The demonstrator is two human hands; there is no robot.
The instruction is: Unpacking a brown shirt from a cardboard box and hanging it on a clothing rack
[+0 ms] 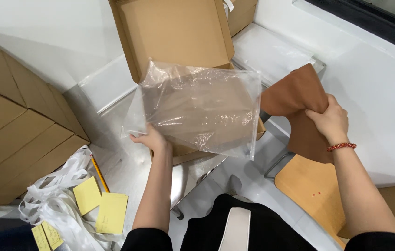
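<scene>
Clear crinkled plastic bag (197,109) hangs pinched in the left hand (153,139), veiling the open brown cardboard box (174,32) behind it. Right hand (330,122) is clenched on a folded rust-brown cloth (299,104); its lower edge seems hidden behind the wrist.

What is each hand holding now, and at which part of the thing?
The left hand holds a clear plastic bag at its lower left edge. The right hand grips a folded brown cloth at its bunched middle.
</scene>
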